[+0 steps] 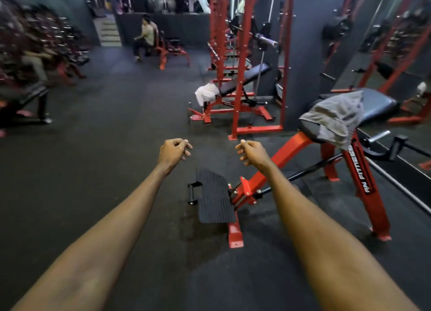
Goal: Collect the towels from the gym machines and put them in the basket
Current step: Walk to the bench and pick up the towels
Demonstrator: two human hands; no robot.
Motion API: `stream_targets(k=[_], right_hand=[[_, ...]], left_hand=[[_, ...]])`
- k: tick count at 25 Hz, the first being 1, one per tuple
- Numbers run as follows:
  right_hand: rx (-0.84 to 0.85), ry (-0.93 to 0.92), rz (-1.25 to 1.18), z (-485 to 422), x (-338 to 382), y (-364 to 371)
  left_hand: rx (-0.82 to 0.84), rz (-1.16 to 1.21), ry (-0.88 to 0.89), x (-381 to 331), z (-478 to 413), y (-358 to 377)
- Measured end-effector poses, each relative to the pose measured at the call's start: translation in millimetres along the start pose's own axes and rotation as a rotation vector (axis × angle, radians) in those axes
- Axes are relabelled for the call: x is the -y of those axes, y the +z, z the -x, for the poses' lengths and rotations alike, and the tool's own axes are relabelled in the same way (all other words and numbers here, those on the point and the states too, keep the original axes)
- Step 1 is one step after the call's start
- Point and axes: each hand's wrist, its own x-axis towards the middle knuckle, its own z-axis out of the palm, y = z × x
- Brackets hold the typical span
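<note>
Hovering near the ribbed black rectangular footplate (215, 197), left grip (175, 151) and right grip (251, 151) are curled closed, holding nothing.

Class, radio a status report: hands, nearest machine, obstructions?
Left hand and right hand curled, empty. Black ribbed footplate below them, untouched. Grey cloth drapes black padded bench.
</note>
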Motion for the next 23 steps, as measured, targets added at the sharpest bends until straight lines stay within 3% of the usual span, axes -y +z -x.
stream_targets(k=[12,23], right_hand=[[-0.007,0.026,-0.024,-77,10,31],[0.048,-0.014,0.041,-238,41,68]], left_hand=[[0.023,0.031,0.004,25,-74,5],[-0.070,0.026,-0.064,54,-219,-10]])
